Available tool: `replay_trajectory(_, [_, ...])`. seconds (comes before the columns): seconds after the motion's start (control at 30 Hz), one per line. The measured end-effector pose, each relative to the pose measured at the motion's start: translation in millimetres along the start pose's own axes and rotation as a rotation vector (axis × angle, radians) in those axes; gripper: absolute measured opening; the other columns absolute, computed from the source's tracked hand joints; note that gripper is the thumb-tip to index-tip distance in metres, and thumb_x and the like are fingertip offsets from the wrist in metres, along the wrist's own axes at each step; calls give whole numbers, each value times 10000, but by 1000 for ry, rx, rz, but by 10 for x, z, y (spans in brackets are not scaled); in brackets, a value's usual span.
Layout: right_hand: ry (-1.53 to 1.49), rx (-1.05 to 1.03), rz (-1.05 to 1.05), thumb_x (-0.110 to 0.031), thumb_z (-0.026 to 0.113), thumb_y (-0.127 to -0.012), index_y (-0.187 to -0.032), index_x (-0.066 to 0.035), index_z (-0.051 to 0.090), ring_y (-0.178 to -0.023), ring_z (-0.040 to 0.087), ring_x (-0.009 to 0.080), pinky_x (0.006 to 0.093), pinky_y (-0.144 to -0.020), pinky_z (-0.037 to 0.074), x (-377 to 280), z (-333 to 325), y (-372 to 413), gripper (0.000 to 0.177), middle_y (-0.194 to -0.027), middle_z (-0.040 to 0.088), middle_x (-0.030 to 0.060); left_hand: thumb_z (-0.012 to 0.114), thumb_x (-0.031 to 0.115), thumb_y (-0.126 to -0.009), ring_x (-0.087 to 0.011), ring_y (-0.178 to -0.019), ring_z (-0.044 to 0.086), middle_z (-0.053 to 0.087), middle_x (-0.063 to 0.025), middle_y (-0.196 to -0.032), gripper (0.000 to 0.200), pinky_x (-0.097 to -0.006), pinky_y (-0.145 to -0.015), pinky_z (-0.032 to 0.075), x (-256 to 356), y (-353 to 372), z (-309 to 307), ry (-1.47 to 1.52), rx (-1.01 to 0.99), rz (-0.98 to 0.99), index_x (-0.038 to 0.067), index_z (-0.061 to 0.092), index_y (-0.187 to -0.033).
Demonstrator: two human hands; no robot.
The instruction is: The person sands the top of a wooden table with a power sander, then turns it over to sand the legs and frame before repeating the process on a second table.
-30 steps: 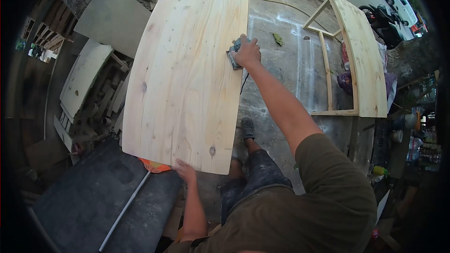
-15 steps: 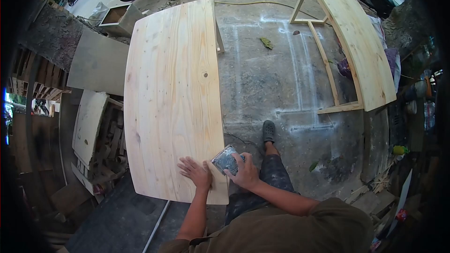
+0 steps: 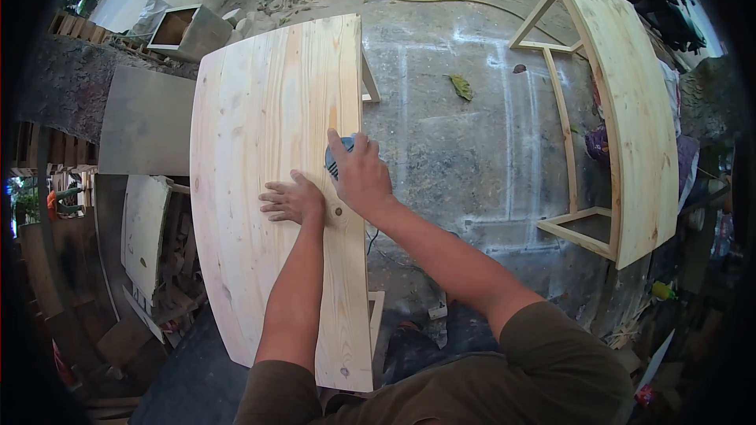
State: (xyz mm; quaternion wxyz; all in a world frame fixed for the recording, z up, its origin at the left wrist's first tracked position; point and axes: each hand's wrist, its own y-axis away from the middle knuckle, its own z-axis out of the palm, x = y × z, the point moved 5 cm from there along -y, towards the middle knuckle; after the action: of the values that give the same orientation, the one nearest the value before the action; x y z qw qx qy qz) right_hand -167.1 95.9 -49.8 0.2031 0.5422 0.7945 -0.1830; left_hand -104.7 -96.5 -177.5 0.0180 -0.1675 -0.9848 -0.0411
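Note:
A pale wooden tabletop (image 3: 268,110) with visible grain and knots stretches away from me on the left. Near its right edge, my right hand (image 3: 365,175) grips a blue-grey power sander (image 3: 337,159), whose body is mostly hidden under the fingers. My left hand (image 3: 295,199) lies flat on the boards just to the left and nearer, fingers spread, holding nothing. A dark cord (image 3: 372,240) hangs by the table's right edge below my right hand.
A second wooden table (image 3: 622,102) with an open frame rests on the concrete floor (image 3: 449,134) at the right. Motorcycles (image 3: 665,8) are parked beyond. At the left are a box (image 3: 193,35), a grey panel (image 3: 146,126) and stacked scrap wood. A yellow hose (image 3: 441,0) crosses the floor.
Both hands have moved forward along the tabletop, the right one carrying the sander from the near end to about mid-length. The camera view has shifted, and the foot seen earlier is no longer visible.

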Motion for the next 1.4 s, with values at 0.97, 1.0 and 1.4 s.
replay_trajectory(0.97, [256,-139,-137,-386,901,-767,-1455,-212,514,-1155,636,431,506,-934,579,607,-385,-2147,808,-1227,530,213,376,573,-1089,-576,-1597,17,6,-282,-1766,838,-677,-1279,74,-43,8,-27,-111,-95,20,66,137,-1711])
replay_trajectory(1.0, [289,-83,-100,-389,900,-767,-1458,-206,511,-1158,634,435,507,-935,580,653,-389,-2431,815,-1229,530,219,375,573,-1088,-575,-1598,15,6,-281,-1766,839,-676,-1279,72,-38,9,-24,-106,-93,19,66,135,-1712])
replay_trajectory(1.4, [405,-144,-279,-490,903,-738,-1542,-217,475,-1174,672,487,527,-976,584,764,-301,-3781,951,-1300,577,250,408,566,-1084,-577,-1597,19,26,-295,-1760,847,-683,-1275,77,-3,-14,-35,-71,-75,30,63,138,-1709])
